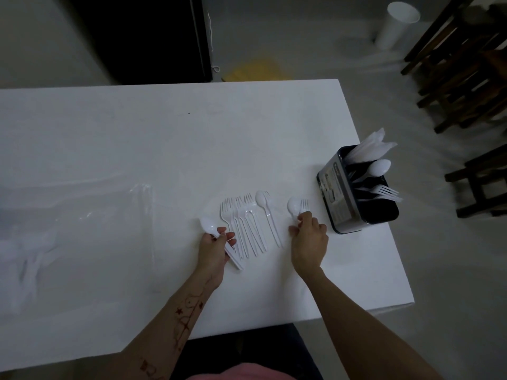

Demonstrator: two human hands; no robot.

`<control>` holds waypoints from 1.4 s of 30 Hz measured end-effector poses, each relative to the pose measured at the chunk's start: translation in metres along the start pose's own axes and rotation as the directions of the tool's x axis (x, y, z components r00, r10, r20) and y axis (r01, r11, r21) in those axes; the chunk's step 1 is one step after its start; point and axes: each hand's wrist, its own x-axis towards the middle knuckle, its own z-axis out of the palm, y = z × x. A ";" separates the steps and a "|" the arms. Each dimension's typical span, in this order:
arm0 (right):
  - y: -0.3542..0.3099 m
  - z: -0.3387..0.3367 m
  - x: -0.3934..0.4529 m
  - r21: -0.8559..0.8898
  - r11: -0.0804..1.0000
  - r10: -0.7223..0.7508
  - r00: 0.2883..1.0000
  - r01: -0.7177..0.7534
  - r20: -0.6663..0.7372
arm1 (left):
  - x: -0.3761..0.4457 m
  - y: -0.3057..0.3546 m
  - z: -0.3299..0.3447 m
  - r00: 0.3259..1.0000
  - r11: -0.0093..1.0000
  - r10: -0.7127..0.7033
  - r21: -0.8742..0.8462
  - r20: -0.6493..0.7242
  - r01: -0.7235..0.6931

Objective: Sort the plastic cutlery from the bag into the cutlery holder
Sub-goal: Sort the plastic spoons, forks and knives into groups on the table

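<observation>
Several white plastic forks [242, 223] lie side by side on the white table [164, 138], with a loose spoon [267, 215] just to their right. My left hand [215, 250] grips a white spoon [210, 227] by its handle, left of the forks. My right hand [310, 237] holds a spoon [293, 205] and a fork [304, 205] together, their heads pointing away from me. The dark cutlery holder [340, 198] stands near the table's right edge, with knives, spoons and forks in separate compartments.
A clear plastic bag [68, 215] lies flat on the left of the table. The table's right edge runs close behind the holder. Dark wooden stools [466, 64] and a white bin [395, 26] stand on the floor beyond.
</observation>
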 end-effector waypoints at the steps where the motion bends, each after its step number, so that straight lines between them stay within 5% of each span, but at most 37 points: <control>1: 0.000 0.000 0.002 0.009 1.000 -0.003 1.000 0.003 -0.005 | 0.000 0.000 0.002 1.000 1.000 -0.003 0.002 0.005 0.003; 6: -0.001 -0.005 0.007 0.039 0.999 0.034 0.999 -0.034 -0.018 | 0.000 -0.001 0.013 0.998 1.000 -0.010 0.023 0.065 0.009; 9: -0.007 -0.019 0.004 0.394 0.913 0.057 0.990 -0.103 0.126 | -0.001 -0.001 0.025 0.990 0.999 -0.032 0.002 0.140 0.033; 11: -0.015 -0.028 0.000 0.586 0.799 -0.041 0.961 -0.132 0.272 | -0.001 0.000 0.034 0.981 0.998 -0.049 -0.034 0.187 0.057; 15: -0.028 -0.030 -0.010 0.705 0.691 -0.224 0.878 -0.163 0.423 | 0.004 0.001 0.047 0.973 0.997 -0.061 -0.021 0.224 0.068; 18: -0.028 -0.023 -0.010 0.659 0.738 -0.165 0.907 -0.146 0.386 | 0.008 0.001 0.050 0.991 0.998 -0.044 0.048 0.126 0.038; 23: -0.016 -0.006 0.000 0.297 0.954 -0.027 0.973 -0.044 0.229 | 0.007 0.002 0.044 0.996 0.999 -0.030 0.044 0.087 0.026; 33: -0.003 -0.004 0.011 0.275 0.959 0.029 0.988 -0.070 0.149 | 0.005 -0.002 0.029 0.996 0.995 -0.060 -0.080 0.068 0.065; 42: -0.010 -0.004 0.005 0.042 0.997 -0.071 0.988 0.066 0.137 | 0.006 -0.012 0.022 1.000 0.999 -0.009 -0.044 -0.026 0.008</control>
